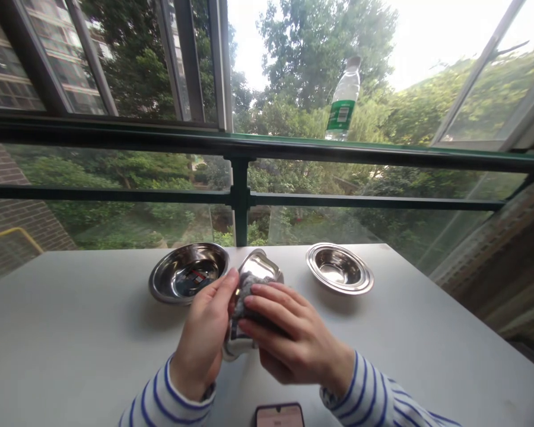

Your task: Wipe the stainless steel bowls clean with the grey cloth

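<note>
My left hand [209, 332] grips a shiny metal bowl [260, 265] by its side, thumb along the near wall. The bowl is tilted on edge above the white table [93, 338]. In my right hand [298, 332] is a grey cloth [244, 296], bunched up and pressed against the bowl's outer surface. My right fingers cover much of the cloth and the bowl's middle. Behind my left hand stands a wider metal bowl [162, 281] with a dark, reflective inside. Farther right sits a stack of metal bowls [340, 270], wide-rimmed and upright.
A phone [279, 416] lies at the table's near edge, partly out of view. Beyond the table runs a dark green railing [160, 139] with glass panels. On its top stands a plastic bottle [342, 112] with a green label. A patterned curtain [511, 261] hangs at the right.
</note>
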### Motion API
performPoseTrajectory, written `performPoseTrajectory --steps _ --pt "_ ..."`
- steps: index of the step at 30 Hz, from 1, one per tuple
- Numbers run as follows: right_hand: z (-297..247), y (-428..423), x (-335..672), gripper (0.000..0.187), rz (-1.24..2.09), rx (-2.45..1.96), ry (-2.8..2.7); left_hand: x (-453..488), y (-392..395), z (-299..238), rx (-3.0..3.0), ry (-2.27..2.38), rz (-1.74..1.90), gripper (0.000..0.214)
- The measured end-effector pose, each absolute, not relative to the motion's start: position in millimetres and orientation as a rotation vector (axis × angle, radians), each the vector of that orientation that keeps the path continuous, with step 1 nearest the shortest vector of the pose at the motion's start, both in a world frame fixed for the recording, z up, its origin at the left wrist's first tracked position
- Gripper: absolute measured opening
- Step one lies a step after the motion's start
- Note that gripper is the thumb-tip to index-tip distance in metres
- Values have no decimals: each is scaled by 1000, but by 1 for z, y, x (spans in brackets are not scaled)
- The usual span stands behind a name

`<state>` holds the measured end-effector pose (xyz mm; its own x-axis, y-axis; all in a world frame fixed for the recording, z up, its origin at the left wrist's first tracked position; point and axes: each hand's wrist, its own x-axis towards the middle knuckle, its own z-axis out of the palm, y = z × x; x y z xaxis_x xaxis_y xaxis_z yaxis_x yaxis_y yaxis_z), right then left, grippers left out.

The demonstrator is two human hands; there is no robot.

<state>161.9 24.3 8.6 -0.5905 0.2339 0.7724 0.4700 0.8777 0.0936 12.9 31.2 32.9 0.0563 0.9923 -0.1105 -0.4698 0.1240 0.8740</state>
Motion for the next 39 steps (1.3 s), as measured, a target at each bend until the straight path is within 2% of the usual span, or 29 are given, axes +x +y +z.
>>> performPoseTrajectory --steps 6,13,16,23,27,33,39 --pt "13 30 174 40 -111 -786 -2002 19 27 40 718 869 1310 27" --pt "8 20 160 33 -412 -467 -2200 15 32 31 773 827 1315 24" --pt "6 25 163 34 -431 -489 -2156 13 33 29 823 811 1293 20" --pt "10 37 179 35 -7 -958 -1815 18 29 31 854 842 1266 22" --pt "10 27 170 39 -173 -792 -1986 16 30 30 811 826 1300 20" --pt "4 19 161 35 -552 -472 -2191 12 32 28 882 811 1313 21" --pt "4 27 169 34 -524 -478 -2172 14 31 33 913 835 1262 22"
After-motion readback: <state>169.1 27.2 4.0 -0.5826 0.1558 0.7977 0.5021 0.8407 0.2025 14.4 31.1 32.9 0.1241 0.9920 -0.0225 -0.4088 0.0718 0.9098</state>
